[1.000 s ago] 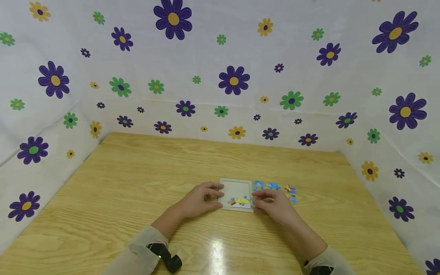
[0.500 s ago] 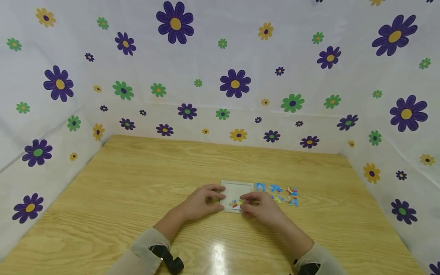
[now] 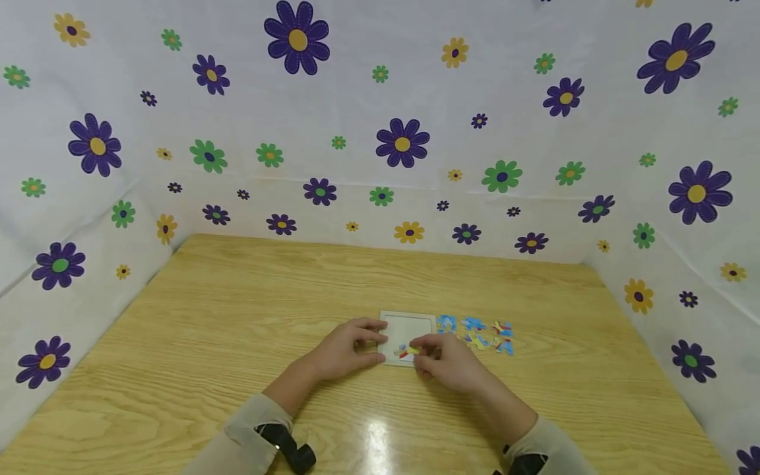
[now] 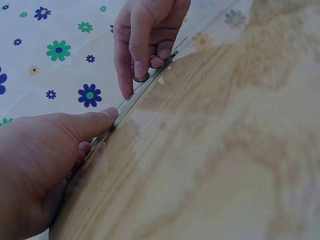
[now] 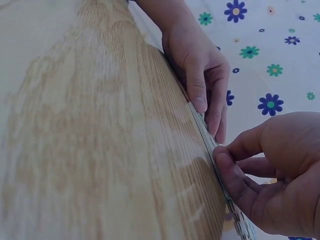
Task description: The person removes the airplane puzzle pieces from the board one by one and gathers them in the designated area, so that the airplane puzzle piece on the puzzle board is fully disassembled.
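Note:
A small pale puzzle tray [image 3: 408, 327] lies flat on the table with picture pieces in its near part. My left hand [image 3: 347, 348] rests on the tray's left edge, thumb and fingers spread apart along it. Over the tray's near right part, my right hand [image 3: 451, 361] pinches a puzzle piece [image 3: 413, 351] with thumb and index finger; the hand partly hides it. In the right wrist view, the right thumb and index fingertip [image 5: 220, 152] meet at the tray edge. Blue and yellow puzzle pieces [image 3: 474, 324] lie just right of the tray.
The wood-grain table [image 3: 267, 284] extends around the tray on all sides. A white cloth with printed flowers [image 3: 344, 99] encloses its back and both sides. Dark straps [image 3: 285, 445] circle the sleeves at both wrists.
My right hand has moved left from the tray's right edge onto its near right part, covering some of the yellow picture there. The left hand has stayed on the left edge.

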Demonstrator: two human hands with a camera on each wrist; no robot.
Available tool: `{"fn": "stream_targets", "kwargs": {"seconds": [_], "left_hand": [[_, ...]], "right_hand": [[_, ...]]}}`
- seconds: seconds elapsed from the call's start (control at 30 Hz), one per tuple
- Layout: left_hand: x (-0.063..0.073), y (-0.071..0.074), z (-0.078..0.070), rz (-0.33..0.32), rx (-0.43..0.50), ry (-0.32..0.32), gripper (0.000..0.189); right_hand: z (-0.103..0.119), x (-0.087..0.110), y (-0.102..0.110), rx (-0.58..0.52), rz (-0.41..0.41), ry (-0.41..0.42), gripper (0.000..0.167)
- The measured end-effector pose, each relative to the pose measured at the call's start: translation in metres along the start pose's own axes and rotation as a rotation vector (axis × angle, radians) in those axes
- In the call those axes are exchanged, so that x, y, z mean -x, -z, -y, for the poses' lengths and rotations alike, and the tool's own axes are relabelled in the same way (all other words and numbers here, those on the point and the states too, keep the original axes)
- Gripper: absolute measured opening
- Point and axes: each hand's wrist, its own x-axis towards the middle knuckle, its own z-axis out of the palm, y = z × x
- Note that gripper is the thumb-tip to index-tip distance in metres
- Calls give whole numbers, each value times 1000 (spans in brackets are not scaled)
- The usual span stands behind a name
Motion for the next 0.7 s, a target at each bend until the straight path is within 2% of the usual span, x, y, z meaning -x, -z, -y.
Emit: {"fn": "stream_targets", "kwargs": {"seconds": [0.13, 0.43, 0.7], "left_hand": [[1, 0, 2, -3, 7, 3, 38], [0, -1, 4, 0, 20, 10, 38], [-1, -1, 5, 5, 10, 3, 39]], "right_hand": [[3, 0, 0, -3, -3, -15, 26], [1, -2, 0, -175, -12, -71, 20], [-3, -1, 0, -218, -40, -47, 16]]}}
